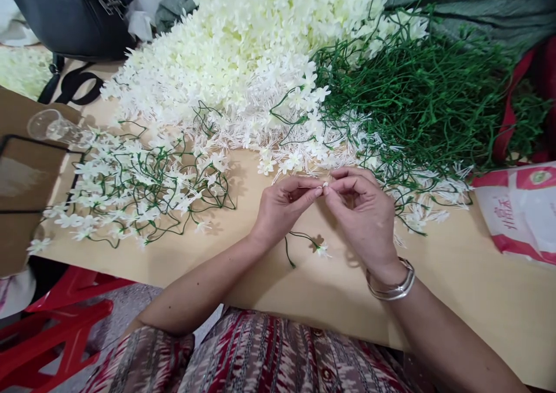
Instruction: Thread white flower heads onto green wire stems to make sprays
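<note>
My left hand (280, 208) and my right hand (362, 213) meet fingertip to fingertip above the table, both closed in a pinch. Between them shows a small white piece (325, 186), mostly covered by the fingers; its exact kind is hidden. Just below the hands is a green stem (299, 235) bearing a white artificial flower (322, 249); I cannot tell whether it hangs from the fingers. Behind the hands spreads a big heap of white artificial flowers (243, 46). Green plastic stems (417, 86) are piled to its right. Stemmed white flowers (143, 184) lie at the left.
A black bag (73, 17) sits at the back left, near a clear plastic cup (47, 125) on its side. A cardboard box (26, 173) stands at the left edge. At the right lies a red and white packet (519, 210). Red stools (65, 329) are below the table.
</note>
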Demonstrator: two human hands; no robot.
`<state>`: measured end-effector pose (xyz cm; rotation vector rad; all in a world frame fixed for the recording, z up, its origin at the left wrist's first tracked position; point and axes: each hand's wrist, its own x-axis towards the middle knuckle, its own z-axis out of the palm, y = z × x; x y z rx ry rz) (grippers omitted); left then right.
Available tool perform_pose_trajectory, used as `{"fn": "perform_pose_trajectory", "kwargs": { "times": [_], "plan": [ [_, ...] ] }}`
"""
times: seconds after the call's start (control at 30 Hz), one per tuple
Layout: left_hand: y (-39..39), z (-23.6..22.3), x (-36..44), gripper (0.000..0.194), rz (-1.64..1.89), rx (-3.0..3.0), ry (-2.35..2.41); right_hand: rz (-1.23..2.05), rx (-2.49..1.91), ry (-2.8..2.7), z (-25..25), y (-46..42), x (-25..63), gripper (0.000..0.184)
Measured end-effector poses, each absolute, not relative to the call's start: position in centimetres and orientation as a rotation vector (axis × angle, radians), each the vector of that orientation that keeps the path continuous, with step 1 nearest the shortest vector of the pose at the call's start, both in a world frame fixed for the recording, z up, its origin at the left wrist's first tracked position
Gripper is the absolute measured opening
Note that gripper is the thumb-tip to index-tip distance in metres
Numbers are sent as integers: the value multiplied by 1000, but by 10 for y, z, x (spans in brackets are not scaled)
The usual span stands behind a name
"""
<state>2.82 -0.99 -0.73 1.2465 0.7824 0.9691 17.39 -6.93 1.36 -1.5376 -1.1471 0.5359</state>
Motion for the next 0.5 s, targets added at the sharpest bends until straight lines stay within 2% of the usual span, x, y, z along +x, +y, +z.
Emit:
{"fn": "perform_pose_trajectory", "kwargs": {
  "times": [0.3, 0.5],
  "plan": [
    [-14, 5, 31, 27, 871, 956, 738, 543, -1425, -1155, 6, -67, 171, 9],
    [-12, 8, 30, 33, 886, 920, 756, 409, -1416, -1190, 9, -68, 170, 12]
  ]
}}
